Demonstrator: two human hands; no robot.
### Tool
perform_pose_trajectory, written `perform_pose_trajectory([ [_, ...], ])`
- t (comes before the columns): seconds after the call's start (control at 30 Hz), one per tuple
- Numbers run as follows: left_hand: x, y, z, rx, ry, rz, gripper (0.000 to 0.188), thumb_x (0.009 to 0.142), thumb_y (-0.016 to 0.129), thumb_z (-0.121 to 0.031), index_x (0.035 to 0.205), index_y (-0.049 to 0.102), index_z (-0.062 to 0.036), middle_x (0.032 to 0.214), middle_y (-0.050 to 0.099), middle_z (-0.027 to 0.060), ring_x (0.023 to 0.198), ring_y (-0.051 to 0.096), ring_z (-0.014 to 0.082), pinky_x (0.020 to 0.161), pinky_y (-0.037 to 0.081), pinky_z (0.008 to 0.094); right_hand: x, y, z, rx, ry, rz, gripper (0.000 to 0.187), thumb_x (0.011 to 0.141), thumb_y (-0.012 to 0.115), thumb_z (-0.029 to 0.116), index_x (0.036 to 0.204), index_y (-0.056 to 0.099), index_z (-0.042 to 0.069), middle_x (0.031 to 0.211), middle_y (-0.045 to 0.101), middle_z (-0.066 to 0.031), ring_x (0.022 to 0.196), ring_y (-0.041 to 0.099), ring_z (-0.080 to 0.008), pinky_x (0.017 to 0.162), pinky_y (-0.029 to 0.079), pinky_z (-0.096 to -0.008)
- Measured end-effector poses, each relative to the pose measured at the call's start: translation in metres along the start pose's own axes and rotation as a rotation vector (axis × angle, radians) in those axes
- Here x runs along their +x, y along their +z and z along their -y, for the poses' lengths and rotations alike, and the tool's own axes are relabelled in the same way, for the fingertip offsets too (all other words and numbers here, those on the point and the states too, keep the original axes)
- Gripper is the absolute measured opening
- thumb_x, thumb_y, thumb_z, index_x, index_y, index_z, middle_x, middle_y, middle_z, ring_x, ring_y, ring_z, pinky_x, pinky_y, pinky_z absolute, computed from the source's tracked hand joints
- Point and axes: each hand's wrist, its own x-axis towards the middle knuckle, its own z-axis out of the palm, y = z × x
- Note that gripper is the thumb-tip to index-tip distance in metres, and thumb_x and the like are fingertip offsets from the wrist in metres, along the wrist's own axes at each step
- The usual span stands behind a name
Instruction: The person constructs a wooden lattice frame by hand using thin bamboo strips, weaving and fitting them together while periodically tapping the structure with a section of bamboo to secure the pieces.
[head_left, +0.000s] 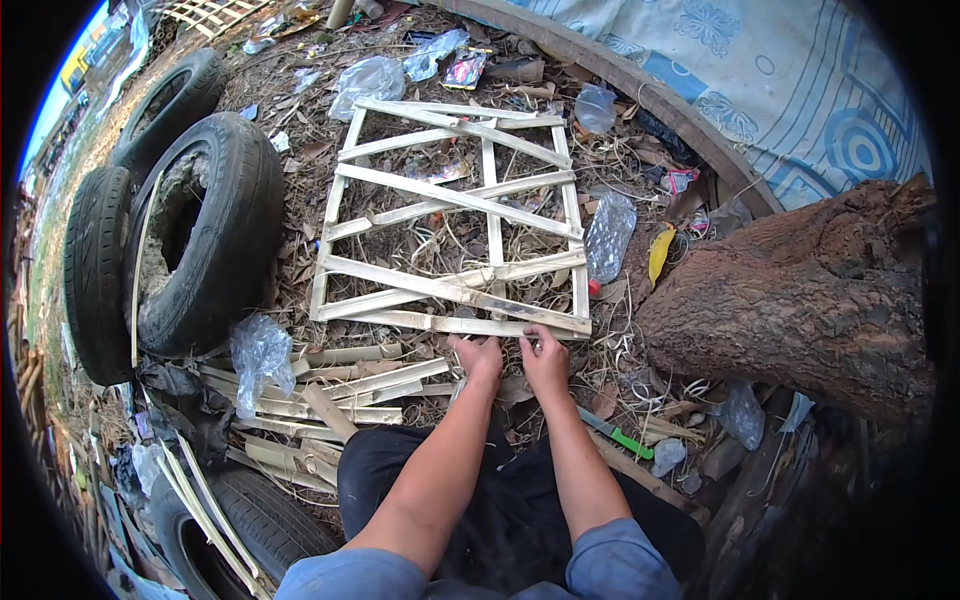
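Two bare hands at the near edge now: left hand [476, 357] curled just beneath it, right hand [545, 360] with bent fingers right up at the bottom strip [440, 323]. Whether either pinches anything, I cannot tell; both look nearly closed. And the wooden frame [460, 294]? It lies flat on the littered ground, straight ahead of both hands. That bottom strip runs left to right, across the line of the forearms, the right hand nearer its right end. Over to the writing: one colourful wrapper [466, 69] beyond the frame carries print, too small to read.
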Motion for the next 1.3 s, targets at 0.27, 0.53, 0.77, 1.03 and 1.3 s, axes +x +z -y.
perform_pose_trajectory([
  [0.27, -0.067, -0.020, -0.087, 0.494, 0.361, 0.051, 0.043, 0.076, 0.074, -0.012, 0.113, 0.052, -0.0032, 0.095, 0.056, 0.0101, 0.080, 0.058, 0.0201, 0.066, 0.048, 0.0345, 0.004, -0.003, -0.005, 0.029, 0.046, 0.024, 0.017, 0.084, 0.067, 0.024, 0.099, 0.066, 0.016, 0.064, 0.062, -0.0133, 0.066, 0.064, -0.0352, 0.059, 0.049, -0.0450],
  [0.53, -0.053, -0.015, -0.093, 1.091, 0.676, -0.024, 0.044, 0.081, 0.068, -0.042, 0.111, 0.068, -0.0097, 0.115, 0.057, 0.0114, 0.120, 0.043, 0.0293, 0.097, 0.030, 0.0474, 0.003, 0.000, -0.003, 0.096, 0.023, 0.018, 0.017, 0.083, 0.067, 0.022, 0.098, 0.065, 0.014, 0.061, 0.060, -0.0146, 0.060, 0.062, -0.0347, 0.055, 0.046, -0.0447],
  [0.77, -0.035, -0.009, -0.065, 1.115, 0.753, -0.007, 0.040, 0.087, 0.061, -0.039, 0.109, 0.066, -0.0058, 0.116, 0.054, 0.0156, 0.121, 0.040, 0.0334, 0.092, 0.026, 0.0540, 0.003, 0.000, -0.003, 0.123, 0.009, 0.001, 0.016, 0.082, 0.067, 0.021, 0.097, 0.065, 0.013, 0.058, 0.058, -0.0141, 0.058, 0.061, -0.0347, 0.054, 0.046, -0.0451],
  [1.03, -0.029, -0.002, -0.061, 1.095, 0.709, -0.036, 0.038, 0.083, 0.062, -0.036, 0.104, 0.068, -0.0044, 0.113, 0.054, 0.0156, 0.119, 0.041, 0.0327, 0.094, 0.026, 0.0552, 0.002, 0.004, -0.008, 0.124, 0.008, -0.011, 0.018, 0.082, 0.068, 0.021, 0.098, 0.065, 0.014, 0.056, 0.056, -0.0132, 0.055, 0.059, -0.0344, 0.053, 0.045, -0.0457],
  [1.3, -0.027, -0.002, -0.057, 1.078, 0.726, -0.075, 0.036, 0.084, 0.059, -0.033, 0.102, 0.067, -0.0037, 0.113, 0.053, 0.0175, 0.120, 0.040, 0.0335, 0.096, 0.024, 0.0560, 0.002, 0.001, -0.002, 0.095, 0.030, 0.025, 0.020, 0.082, 0.068, 0.020, 0.100, 0.065, 0.012, 0.057, 0.057, -0.0136, 0.056, 0.060, -0.0338, 0.054, 0.046, -0.0446],
])
